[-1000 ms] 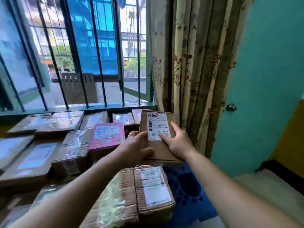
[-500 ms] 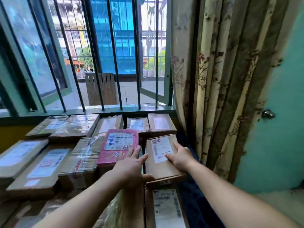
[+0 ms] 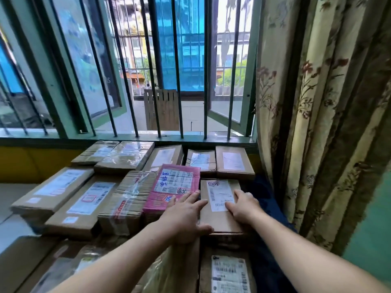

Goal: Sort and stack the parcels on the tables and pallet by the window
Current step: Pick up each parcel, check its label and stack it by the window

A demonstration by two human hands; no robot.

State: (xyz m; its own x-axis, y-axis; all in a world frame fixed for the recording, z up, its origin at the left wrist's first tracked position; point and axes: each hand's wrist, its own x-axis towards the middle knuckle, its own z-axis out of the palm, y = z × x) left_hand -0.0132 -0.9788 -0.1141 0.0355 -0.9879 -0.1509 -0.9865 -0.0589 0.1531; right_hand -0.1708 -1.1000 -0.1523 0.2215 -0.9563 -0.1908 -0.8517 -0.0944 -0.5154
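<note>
A flat brown parcel (image 3: 220,216) with a white label lies on the stack, to the right of a pink parcel (image 3: 173,187). My left hand (image 3: 186,216) rests at its left edge, fingers straight and spread, thumb along the parcel's near edge. My right hand (image 3: 243,205) lies flat on its right side, fingers on the label. Several other brown parcels (image 3: 84,204) lie in rows to the left and behind, up to the window sill.
A barred window (image 3: 169,81) runs along the back. A flowered curtain (image 3: 317,123) hangs close on the right, above a dark blue surface (image 3: 264,191). Another labelled parcel (image 3: 228,273) lies nearest me. Two small parcels (image 3: 233,162) sit behind the flat one.
The flat brown parcel was held up in both hands a second ago; it has come down and forward onto the stack beside the pink parcel. Both hands have flattened on it.
</note>
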